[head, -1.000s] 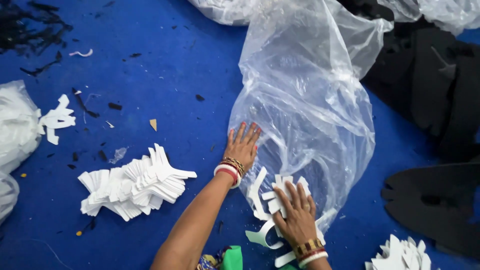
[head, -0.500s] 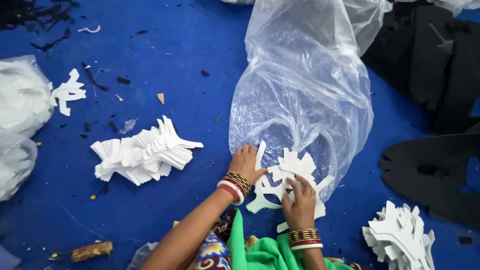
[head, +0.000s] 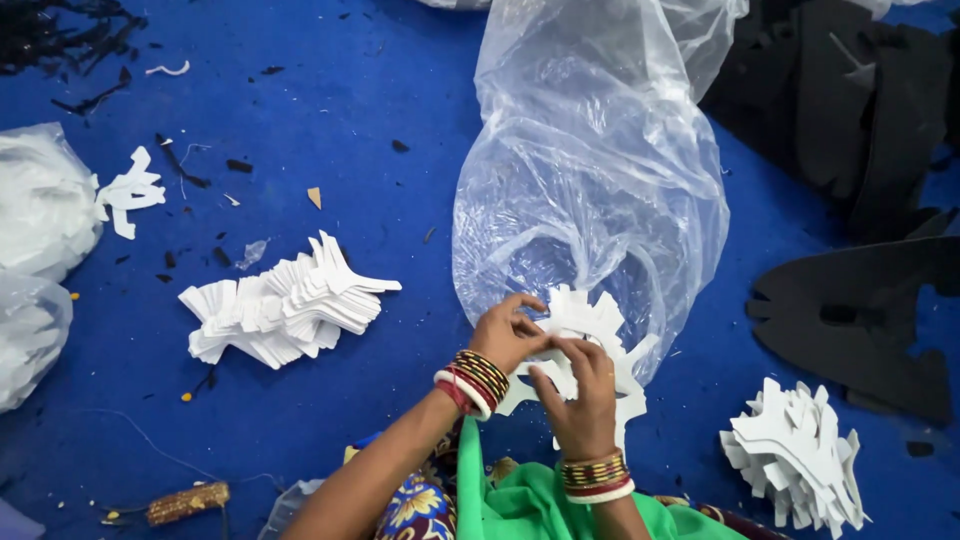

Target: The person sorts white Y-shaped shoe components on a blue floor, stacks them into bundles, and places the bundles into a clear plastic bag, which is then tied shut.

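Note:
Both my hands hold a bundle of white cut-out foam pieces [head: 592,322] just in front of a big clear plastic bag [head: 590,170] lying on the blue floor. My left hand [head: 508,333], with red and gold bangles on the wrist, grips the bundle's left edge. My right hand [head: 578,395], also bangled, clasps it from below and in front. The pieces fan out with jagged edges toward the bag.
A fanned stack of white cut-outs [head: 285,305] lies to the left, another stack [head: 800,455] at the lower right. Black foam sheets [head: 860,300] lie at the right. White filled bags [head: 40,210] sit at the left edge. Scraps dot the blue floor [head: 330,100].
My hands gathered the loose white pieces from the floor by the bag into one bundle and lifted it. The view shifted so the stacks moved up and right.

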